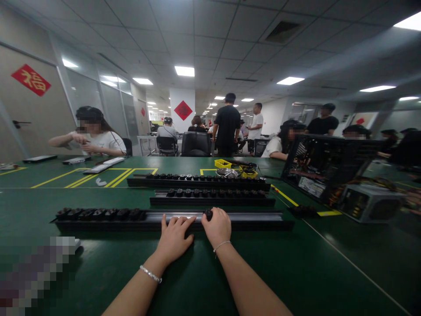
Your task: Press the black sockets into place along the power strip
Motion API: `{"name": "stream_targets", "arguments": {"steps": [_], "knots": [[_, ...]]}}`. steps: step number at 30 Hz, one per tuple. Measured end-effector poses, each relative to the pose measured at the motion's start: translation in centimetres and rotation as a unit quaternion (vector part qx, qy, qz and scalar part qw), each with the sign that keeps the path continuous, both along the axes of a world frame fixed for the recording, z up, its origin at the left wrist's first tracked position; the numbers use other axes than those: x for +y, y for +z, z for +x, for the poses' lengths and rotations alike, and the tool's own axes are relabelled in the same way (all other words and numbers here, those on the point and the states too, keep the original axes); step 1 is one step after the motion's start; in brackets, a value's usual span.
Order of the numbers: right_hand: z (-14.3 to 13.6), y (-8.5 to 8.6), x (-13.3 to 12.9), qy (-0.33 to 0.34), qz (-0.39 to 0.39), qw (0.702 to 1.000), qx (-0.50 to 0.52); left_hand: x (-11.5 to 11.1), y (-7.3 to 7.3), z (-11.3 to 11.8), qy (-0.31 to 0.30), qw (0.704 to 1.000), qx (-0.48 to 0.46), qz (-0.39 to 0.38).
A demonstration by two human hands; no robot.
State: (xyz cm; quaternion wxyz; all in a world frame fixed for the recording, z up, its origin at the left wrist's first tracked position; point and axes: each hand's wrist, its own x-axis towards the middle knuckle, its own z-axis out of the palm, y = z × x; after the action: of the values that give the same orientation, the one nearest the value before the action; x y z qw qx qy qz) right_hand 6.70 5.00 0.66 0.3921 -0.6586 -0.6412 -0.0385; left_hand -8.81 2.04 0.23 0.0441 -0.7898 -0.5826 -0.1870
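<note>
A long black rail with a silvery channel [250, 217] lies across the green table just in front of me. Several black socket modules [98, 214] fill its left end. My right hand [217, 227] pinches one black module [208, 214] that sits in the channel near the middle. Just left of it, my left hand [173, 238] rests flat on the rail's front edge, fingers spread, holding nothing. Two more rails, a middle one [212, 196] and a far one [197, 181], lie behind it, both loaded with black modules.
An open computer case [324, 169] and a grey power supply [370, 202] stand at the right. A yellow bin [222, 163] and a metal bowl [226, 173] sit behind the rails. A seated person [90, 136] works at far left; other people sit and stand beyond the table.
</note>
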Motion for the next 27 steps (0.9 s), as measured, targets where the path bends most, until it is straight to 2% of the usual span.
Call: {"name": "stream_targets", "arguments": {"steps": [27], "knots": [[1.3,0.3,0.0,-0.053,-0.013,0.999,-0.005,0.1,0.0,0.0,-0.003,1.0,-0.011,-0.003]]}}
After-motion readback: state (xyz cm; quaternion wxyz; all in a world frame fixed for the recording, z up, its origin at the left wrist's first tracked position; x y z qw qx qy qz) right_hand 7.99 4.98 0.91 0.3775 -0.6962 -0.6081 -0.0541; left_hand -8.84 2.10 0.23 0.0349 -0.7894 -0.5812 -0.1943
